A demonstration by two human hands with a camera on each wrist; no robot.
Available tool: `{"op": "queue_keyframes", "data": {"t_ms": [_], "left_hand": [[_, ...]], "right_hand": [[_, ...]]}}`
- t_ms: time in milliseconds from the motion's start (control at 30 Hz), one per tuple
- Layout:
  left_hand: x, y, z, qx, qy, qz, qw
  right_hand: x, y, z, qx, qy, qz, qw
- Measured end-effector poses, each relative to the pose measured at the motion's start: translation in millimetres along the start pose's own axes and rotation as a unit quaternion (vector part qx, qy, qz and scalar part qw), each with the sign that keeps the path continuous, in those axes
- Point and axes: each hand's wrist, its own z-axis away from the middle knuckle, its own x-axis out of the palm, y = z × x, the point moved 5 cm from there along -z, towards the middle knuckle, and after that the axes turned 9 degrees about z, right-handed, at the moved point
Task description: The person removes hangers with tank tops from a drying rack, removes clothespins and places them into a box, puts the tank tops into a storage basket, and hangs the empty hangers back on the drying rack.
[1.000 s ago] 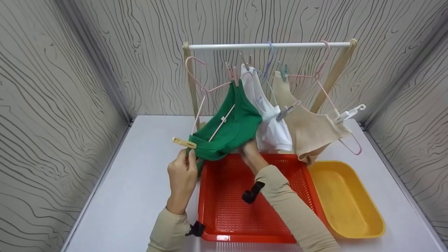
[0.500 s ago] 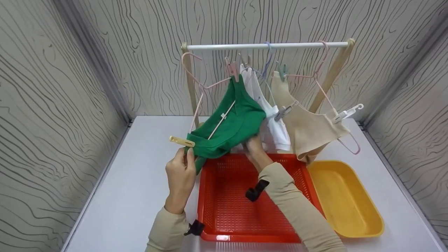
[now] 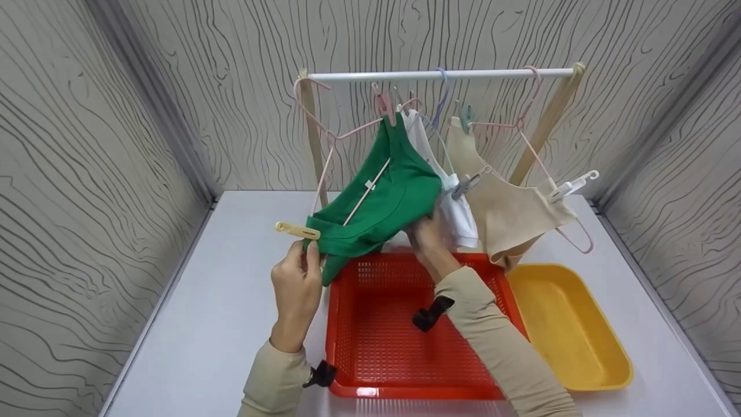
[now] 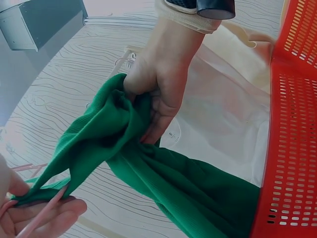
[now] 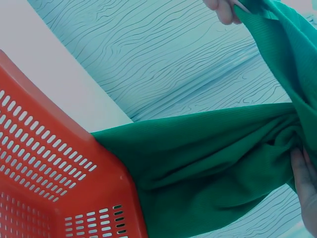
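A green tank top [image 3: 385, 200] hangs on a pink hanger [image 3: 323, 179], fixed by a pink clothespin [image 3: 384, 107] at the upper strap and a yellow clothespin [image 3: 297, 230] at the lower one. My left hand [image 3: 296, 289] pinches the lower strap and hanger end just beneath the yellow clothespin. Under the tank top, my right hand [image 3: 431, 240] is partly hidden; the left wrist view shows its fingers curled into the green cloth [image 4: 114, 124]. The hanger's hook lies near the left end of the white bar [image 3: 376, 76]; I cannot tell whether they touch.
Behind the tank top hangs a white garment [image 3: 460, 217], clipped to a blue-hooked hanger. A beige top [image 3: 503, 214] hangs at the right on another pink hanger. Below stand a red basket [image 3: 341, 388] and a yellow tray [image 3: 622, 376] on the white table [image 3: 191, 324].
The pink hanger and green tank top have risen and shifted left, bringing the hook up to the bar's left end. My right hand has moved slightly right and up beneath the cloth.
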Motion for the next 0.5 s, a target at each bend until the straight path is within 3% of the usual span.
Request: {"op": "queue_keyframes", "data": {"t_ms": [233,500], "left_hand": [[-0.6,2.9,-0.7,0.004,0.001,0.0,1.0],[-1.1,8.0,-0.6,0.007,-0.006,0.013,0.9999]], "right_hand": [[-5,-8,2,0.001,-0.001,0.032,0.999],[-13,-18,5,0.006,-0.04,0.051,0.998]]}}
